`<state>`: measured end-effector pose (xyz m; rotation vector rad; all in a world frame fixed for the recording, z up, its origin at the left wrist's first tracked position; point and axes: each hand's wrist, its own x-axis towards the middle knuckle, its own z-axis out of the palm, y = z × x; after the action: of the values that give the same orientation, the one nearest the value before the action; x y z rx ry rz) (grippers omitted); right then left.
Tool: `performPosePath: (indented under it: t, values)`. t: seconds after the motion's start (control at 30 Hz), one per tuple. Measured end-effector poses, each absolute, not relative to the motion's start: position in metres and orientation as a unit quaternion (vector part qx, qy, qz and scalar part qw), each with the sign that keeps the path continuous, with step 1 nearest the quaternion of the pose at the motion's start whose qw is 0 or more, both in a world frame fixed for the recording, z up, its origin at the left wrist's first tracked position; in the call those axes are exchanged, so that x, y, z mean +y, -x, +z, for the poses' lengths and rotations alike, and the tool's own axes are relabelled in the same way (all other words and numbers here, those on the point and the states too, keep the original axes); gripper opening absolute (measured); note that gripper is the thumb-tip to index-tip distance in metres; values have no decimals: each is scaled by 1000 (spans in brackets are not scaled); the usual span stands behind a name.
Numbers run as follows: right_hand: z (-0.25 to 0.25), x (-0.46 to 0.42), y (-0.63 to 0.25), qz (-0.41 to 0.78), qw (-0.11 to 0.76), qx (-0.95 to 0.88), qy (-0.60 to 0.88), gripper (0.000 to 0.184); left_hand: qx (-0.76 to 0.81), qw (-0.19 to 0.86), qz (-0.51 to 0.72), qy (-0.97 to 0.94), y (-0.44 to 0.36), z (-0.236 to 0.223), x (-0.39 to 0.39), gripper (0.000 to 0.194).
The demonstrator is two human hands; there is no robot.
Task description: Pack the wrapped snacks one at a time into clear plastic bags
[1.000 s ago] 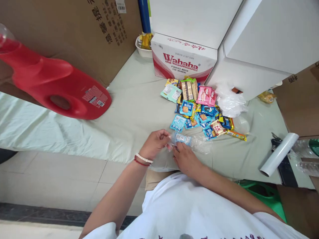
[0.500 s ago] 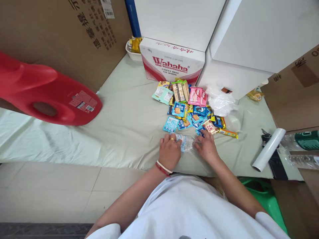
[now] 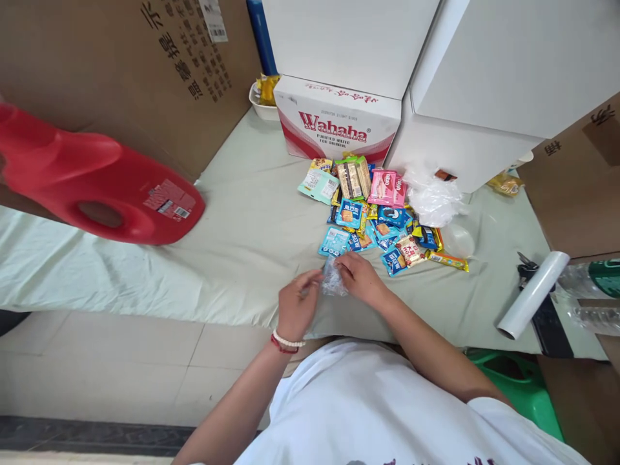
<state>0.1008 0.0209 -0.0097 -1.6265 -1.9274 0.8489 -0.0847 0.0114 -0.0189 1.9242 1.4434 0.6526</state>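
A crumpled clear plastic wrapper with faint blue print lies at the near side of the cloth-covered table. My right hand grips its right side, fingers curled over the top. At the wrapper's left edge is my left hand, wearing beaded and red bracelets; its thumb and fingers come together in a pinch. Whether anything is between those fingertips is too small to tell. Just beyond the hands lie a light blue snack packet, a darker blue packet and a cream-and-red packet.
More snack packets are heaped before a Wahaha carton. A white plastic bag sits to their right. A big red jug stands at left. A white roll, keys and plastic bottles are at right.
My right hand has moved left with the wrapper's right side, so the wrapper is now bunched smaller. My left hand has shifted left off the wrapper's top. The darker blue packet is uncovered.
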Motion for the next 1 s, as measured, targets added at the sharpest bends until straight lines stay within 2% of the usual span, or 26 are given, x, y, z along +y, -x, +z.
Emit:
performPosePath:
  t: [0.13,0.27,0.37,0.47,0.63,0.73,0.83,0.9,0.97,1.0]
  values:
    - [-11,8,-109,356,289,-678,574,24,614,241,219,-719,73,-21,17,29]
    - [2,-16,-118,399,361,-600,592,27,542,311,261,-736,41,-11,4,22]
    - [8,-40,-132,468,415,-484,612,33,444,345,313,-766,28,-3,-17,36]
    - [0,-60,-148,491,464,-371,637,38,310,342,297,-836,21,-6,-32,47]
    - [-11,-82,-170,476,493,-310,659,47,79,341,217,-911,8,-20,-33,19]
    - [9,-91,-206,397,521,-318,685,49,76,337,225,-911,15,-20,-24,25]
    - [41,-86,-285,219,605,-288,709,54,233,317,259,-882,47,-20,-9,34]
    - [57,-70,-356,72,662,-242,706,52,342,284,284,-850,78,-24,3,32]
    - [63,-46,-428,21,652,-209,729,34,434,257,285,-815,110,-32,10,25]
    - [61,-31,-459,20,605,-213,767,20,476,247,271,-799,125,-38,12,22]
